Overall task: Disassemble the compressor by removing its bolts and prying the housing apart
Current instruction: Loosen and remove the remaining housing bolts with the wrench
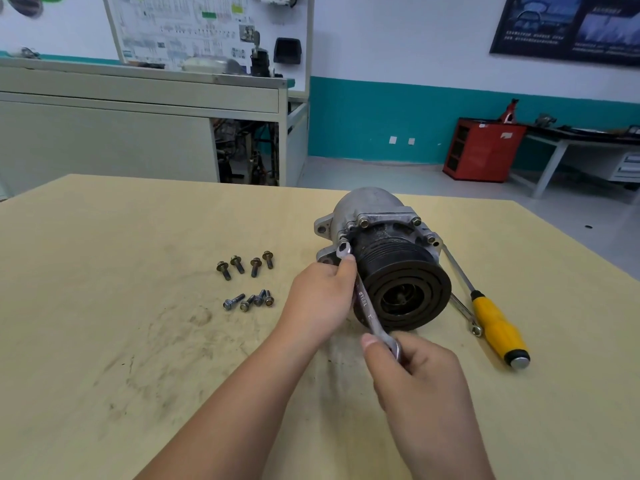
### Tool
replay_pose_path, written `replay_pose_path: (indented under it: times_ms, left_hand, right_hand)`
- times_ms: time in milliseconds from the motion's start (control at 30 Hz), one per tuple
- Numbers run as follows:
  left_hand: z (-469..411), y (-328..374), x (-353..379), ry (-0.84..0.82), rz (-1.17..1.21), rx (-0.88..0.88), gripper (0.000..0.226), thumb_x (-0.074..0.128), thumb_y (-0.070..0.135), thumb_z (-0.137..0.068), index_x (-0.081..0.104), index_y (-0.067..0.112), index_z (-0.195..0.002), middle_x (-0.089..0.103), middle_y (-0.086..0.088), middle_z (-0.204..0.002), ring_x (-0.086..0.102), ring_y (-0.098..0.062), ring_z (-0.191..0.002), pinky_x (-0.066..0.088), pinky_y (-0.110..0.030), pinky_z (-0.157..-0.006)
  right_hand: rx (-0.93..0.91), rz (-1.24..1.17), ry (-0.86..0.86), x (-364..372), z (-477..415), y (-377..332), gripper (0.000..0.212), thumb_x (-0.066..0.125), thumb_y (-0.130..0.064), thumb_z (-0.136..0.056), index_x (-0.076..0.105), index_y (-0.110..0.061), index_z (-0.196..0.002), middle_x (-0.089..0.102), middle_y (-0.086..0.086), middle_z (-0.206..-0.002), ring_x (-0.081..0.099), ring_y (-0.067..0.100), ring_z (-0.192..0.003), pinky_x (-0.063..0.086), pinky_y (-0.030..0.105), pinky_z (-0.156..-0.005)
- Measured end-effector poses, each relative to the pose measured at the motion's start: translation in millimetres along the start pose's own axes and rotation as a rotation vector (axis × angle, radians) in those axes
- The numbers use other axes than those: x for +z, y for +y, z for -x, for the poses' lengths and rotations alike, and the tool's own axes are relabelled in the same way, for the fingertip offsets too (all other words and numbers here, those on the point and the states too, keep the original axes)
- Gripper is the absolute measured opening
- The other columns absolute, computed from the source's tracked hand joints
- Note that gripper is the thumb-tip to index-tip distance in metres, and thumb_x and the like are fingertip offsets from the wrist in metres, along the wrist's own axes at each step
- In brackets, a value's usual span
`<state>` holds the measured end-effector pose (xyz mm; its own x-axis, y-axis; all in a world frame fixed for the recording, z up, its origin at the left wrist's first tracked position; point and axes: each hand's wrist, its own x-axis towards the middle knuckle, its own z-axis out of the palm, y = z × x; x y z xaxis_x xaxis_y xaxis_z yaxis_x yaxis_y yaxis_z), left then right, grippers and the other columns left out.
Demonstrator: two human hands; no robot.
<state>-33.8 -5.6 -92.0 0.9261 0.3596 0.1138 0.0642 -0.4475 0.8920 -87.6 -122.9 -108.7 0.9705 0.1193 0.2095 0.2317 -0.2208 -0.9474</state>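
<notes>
Compressor [381, 233] lies on its side on the table [104, 323], right of centre, pulley [403, 289] facing me, just beyond both hands. Wrench [369, 308] has its head at the housing's left edge; the shaft runs down toward me across the pulley's left side. L hand [318, 299] is curled round the wrench's top end, one fingertip by the head, right against the housing. R hand [422, 372] pinches the bottom end, just in front of the pulley. Eight loose bolts [246, 282] lie left of L hand. Screwdriver [498, 327] and 2nd wrench [465, 315] lie to the right.
</notes>
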Motion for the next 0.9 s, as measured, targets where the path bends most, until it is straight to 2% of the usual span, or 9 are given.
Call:
replay_pose_path:
  times_ms: [100,200,267,333,400,533,733,833,900]
  left_hand:
    - [3.1,2.7,-0.8,0.042,0.009,0.041,0.057,0.05,0.039,-0.094,0.028,0.017,-0.046,0.021,0.006,-0.036,0.023,-0.013,-0.035,0.022,-0.022,-0.038]
    - [1.1,2.3,-2.6,0.02,0.032,0.028,0.054,0.048,0.026,-0.095,0.022,0.019,-0.048,0.017,0.006,-0.035,0.02,-0.013,-0.034,0.02,-0.023,-0.037]
    - [-1.0,0.9,-2.8,-0.003,0.026,0.011,0.052,0.046,0.025,-0.096,0.025,0.017,-0.049,0.022,0.007,-0.037,0.021,-0.012,-0.035,0.02,-0.023,-0.038]
    - [-1.4,-0.4,-1.4,-0.012,0.033,-0.005,0.051,0.044,0.028,-0.097,0.027,0.016,-0.05,0.026,0.004,-0.042,0.022,-0.011,-0.035,0.018,-0.023,-0.039]
    - [-1.4,-1.8,0.5,-0.016,0.087,-0.026,0.05,0.043,0.03,-0.098,0.028,0.018,-0.052,0.027,0.002,-0.045,0.022,-0.011,-0.038,0.021,-0.029,-0.046]
    - [-1.2,-2.5,1.6,-0.02,0.133,-0.017,0.054,0.041,0.037,-0.099,0.027,0.018,-0.051,0.029,0.003,-0.045,0.023,-0.015,-0.042,0.019,-0.031,-0.05]
    - [-0.2,-1.7,-1.3,0.059,-0.002,0.082,0.06,0.048,0.04,-0.096,0.022,0.018,-0.047,0.02,0.004,-0.033,0.027,-0.014,-0.036,0.024,-0.022,-0.04]
    - [-1.6,-2.0,-1.9,0.044,0.022,0.076,0.058,0.047,0.031,-0.098,0.021,0.018,-0.047,0.018,0.004,-0.032,0.024,-0.013,-0.033,0.022,-0.021,-0.037]
    - [-2.0,-2.2,-1.9,0.04,0.019,0.075,0.057,0.045,0.027,-0.099,0.021,0.017,-0.047,0.019,0.004,-0.03,0.025,-0.013,-0.033,0.023,-0.022,-0.038]
  right_hand:
    - [-0.213,0.155,0.036,-0.2,0.7,-4.5,0.029,0.057,-0.023,-0.072,0.033,-0.01,-0.061,0.027,-0.003,-0.046,0.028,0.009,-0.046,0.025,0.018,-0.044]
    - [-0.294,0.23,0.016,5.1,3.8,-5.6,0.038,0.063,-0.018,-0.068,0.027,-0.015,-0.056,0.031,-0.003,-0.047,0.031,0.011,-0.048,0.026,0.019,-0.047]
    - [-0.229,0.191,0.047,5.8,6.1,-5.1,0.045,0.067,-0.038,-0.063,0.027,-0.018,-0.054,0.037,-0.005,-0.047,0.034,0.01,-0.047,0.03,0.018,-0.048]
    - [-0.143,0.164,0.05,4.9,6.9,-4.2,0.048,0.06,-0.056,-0.059,0.031,-0.018,-0.055,0.041,-0.007,-0.047,0.037,0.008,-0.047,0.033,0.017,-0.049]
    - [-0.097,0.215,0.014,3.8,5.9,-3.2,0.05,0.052,-0.061,-0.063,0.032,-0.016,-0.052,0.039,-0.007,-0.045,0.035,0.009,-0.047,0.032,0.018,-0.048]
    - [-0.119,0.172,-0.052,6.4,5.8,-4.1,0.04,0.054,-0.042,-0.075,0.035,-0.017,-0.05,0.025,-0.003,-0.042,0.026,0.011,-0.044,0.023,0.021,-0.044]
    - [-0.251,0.231,-0.031,5.6,3.3,-1.8,0.022,0.055,-0.021,-0.069,0.035,-0.016,-0.059,0.032,-0.002,-0.045,0.031,0.011,-0.048,0.026,0.021,-0.048]
    - [-0.242,0.266,-0.025,5.2,4.3,0.1,0.035,0.059,-0.016,-0.067,0.028,-0.013,-0.053,0.033,-0.003,-0.045,0.033,0.011,-0.049,0.027,0.021,-0.049]
    - [-0.214,0.269,0.013,5.6,6.0,0.0,0.04,0.064,-0.026,-0.066,0.027,-0.018,-0.052,0.038,-0.004,-0.047,0.036,0.011,-0.049,0.03,0.02,-0.05]
